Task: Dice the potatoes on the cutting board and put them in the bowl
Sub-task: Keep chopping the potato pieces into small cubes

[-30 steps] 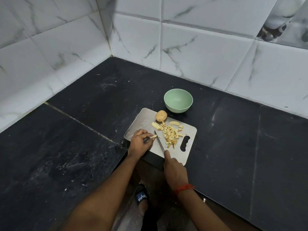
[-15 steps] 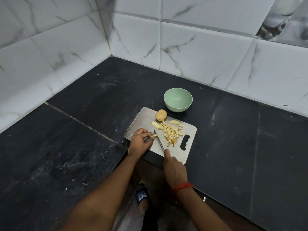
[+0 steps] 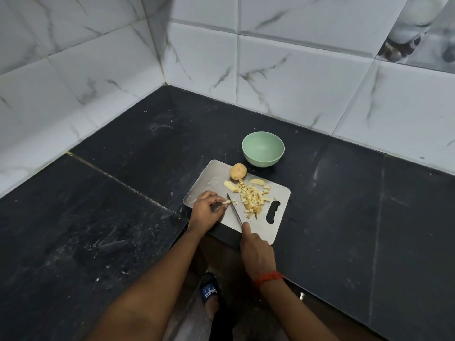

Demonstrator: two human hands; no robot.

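Potato pieces [image 3: 251, 199], diced, lie in a loose pile on the cutting board [image 3: 206, 179], slightly toward 3 o'clock of its centre. A whole unpeeled potato [image 3: 238, 171] sits at the board's 12 o'clock edge. A longer cut strip [image 3: 230, 186] lies just below it, touching the pile, and a pale wedge [image 3: 257, 182] lies at 1 o'clock of the pile.

The bowl [image 3: 262, 161], light green, stands on the black countertop [image 3: 123, 217] at 1 o'clock of the board, just beyond its far edge. No potato is visible inside it.

The left hand [image 3: 205, 212] rests at the board's 8 o'clock corner. Its fingers are curled, and the fingertips pinch a small potato stick [image 3: 226, 201] against the board.

The right hand [image 3: 257, 249] enters at 6 o'clock and is closed around the knife [image 3: 234, 207] handle, which the hand hides. The index finger lies extended along the back of the blade. The blade runs toward 11 o'clock, with its tip just beside the pinched stick, between the left fingertips and the pile.

A red thread band [image 3: 268, 278] circles the right wrist. White marble-pattern tiles [image 3: 295, 70] back the countertop from 9 to 3 o'clock. A sandalled foot [image 3: 209, 289] shows below, between the forearms.
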